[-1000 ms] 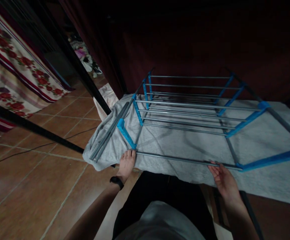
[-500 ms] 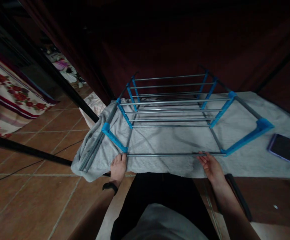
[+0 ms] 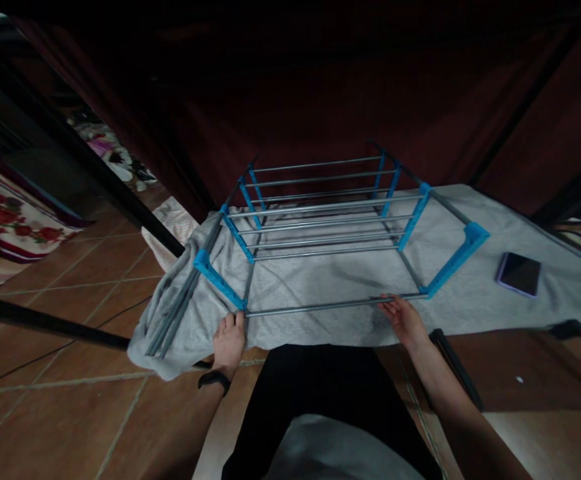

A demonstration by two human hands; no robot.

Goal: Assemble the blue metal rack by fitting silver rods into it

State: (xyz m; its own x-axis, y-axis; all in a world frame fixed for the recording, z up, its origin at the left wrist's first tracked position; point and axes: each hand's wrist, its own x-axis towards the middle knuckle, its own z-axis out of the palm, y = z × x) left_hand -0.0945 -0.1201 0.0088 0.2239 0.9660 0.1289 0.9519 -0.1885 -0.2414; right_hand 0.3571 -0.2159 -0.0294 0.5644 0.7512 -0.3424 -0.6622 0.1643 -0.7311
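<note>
A rack [image 3: 320, 220] of grey metal rods and blue plastic side pieces lies on a grey cloth [image 3: 330, 280]. My left hand [image 3: 229, 341] rests at the near left corner, fingers closed against the end of the front rod [image 3: 315, 307] where it meets a blue joint. My right hand [image 3: 404, 320] has its fingers curled under the same rod near the right blue side piece [image 3: 450, 260]. Several loose grey rods [image 3: 180, 300] lie on the cloth to the left of the rack.
A dark phone [image 3: 518, 274] lies on the cloth to the right. Black poles [image 3: 45, 321] cross the tiled floor at left. A dark red curtain [image 3: 320, 100] hangs behind the rack. A floral fabric [image 3: 5, 223] lies at far left.
The view has swung to the right, bringing the phone fully into sight. Both hands stay on the front rod, and the rack looks a little farther off.
</note>
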